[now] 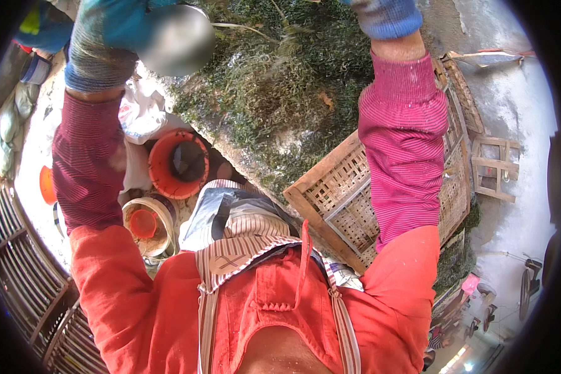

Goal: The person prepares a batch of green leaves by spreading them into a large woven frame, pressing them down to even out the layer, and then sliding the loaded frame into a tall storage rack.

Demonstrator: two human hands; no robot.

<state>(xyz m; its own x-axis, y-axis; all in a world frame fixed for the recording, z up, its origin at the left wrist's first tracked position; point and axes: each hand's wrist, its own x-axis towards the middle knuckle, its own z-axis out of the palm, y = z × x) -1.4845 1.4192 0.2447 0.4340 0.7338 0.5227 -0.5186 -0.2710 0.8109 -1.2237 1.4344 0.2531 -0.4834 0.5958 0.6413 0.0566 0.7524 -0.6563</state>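
Note:
My left hand [105, 39], in a dirty blue-teal glove, is raised at the upper left. Its teal part meets the edge of a pale round object [182, 44], which is blurred; its fingers run past the top of the view, and I cannot tell whether they grip it. Of my right hand [389, 16], only the blue glove's cuff and lower part show at the upper right, with the fingers cut off. Between both arms spreads a heap of dark green, leafy plant matter [280, 89], with thin pale stalks through it.
A wood-framed woven panel [304, 198] leans below my right arm. On the left stand an orange bucket [156, 163], a pale bucket [128, 205] holding a red vessel, and white sacks [142, 110]. Slatted racks [23, 262] line the left rim; a wooden frame [495, 166] lies right.

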